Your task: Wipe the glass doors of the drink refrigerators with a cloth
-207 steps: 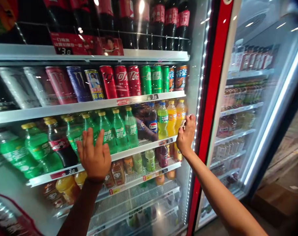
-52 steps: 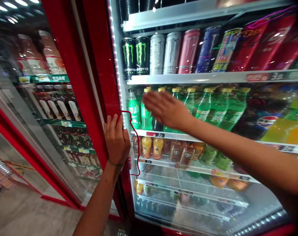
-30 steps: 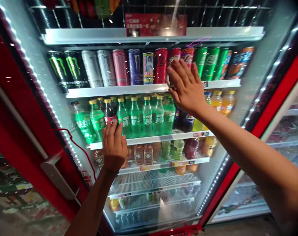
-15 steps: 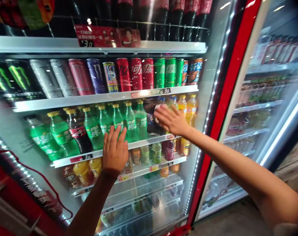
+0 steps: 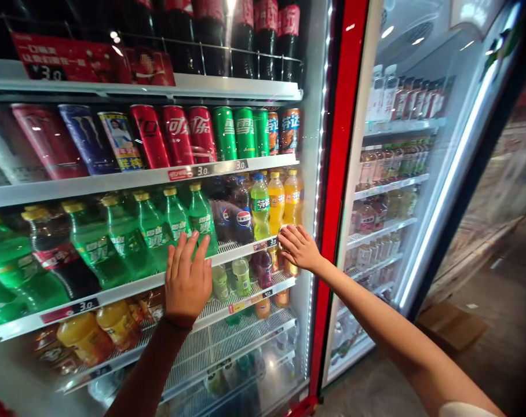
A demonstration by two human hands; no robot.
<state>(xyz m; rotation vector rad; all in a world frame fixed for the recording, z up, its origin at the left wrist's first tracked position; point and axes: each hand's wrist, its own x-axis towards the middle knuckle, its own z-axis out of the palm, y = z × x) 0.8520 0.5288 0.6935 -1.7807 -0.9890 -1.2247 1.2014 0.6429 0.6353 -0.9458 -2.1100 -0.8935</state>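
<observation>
My left hand (image 5: 188, 281) lies flat with fingers stretched against the fridge's glass door, in front of green Sprite bottles (image 5: 98, 246). Nothing shows in it. My right hand (image 5: 301, 249) presses on the glass farther right, near the red door frame (image 5: 339, 145). A small piece of white cloth or tissue (image 5: 282, 233) peeks out at its fingertips, mostly hidden under the palm. Behind the glass by that hand stand orange soda bottles (image 5: 276, 200), a yellow-green bottle (image 5: 260, 208) and a dark Pepsi bottle (image 5: 242, 217).
Above, a shelf holds red cola cans (image 5: 176, 136) and green cans (image 5: 244, 133). Large cola bottles (image 5: 265, 35) stand on the top shelf. To the right is a second lit fridge (image 5: 388, 191). A flat brown cardboard piece (image 5: 452, 324) lies on the floor beyond it.
My right hand has slid down the glass with the white cloth, toward the door's right edge. The view has turned right, and my left hand stays flat on the glass.
</observation>
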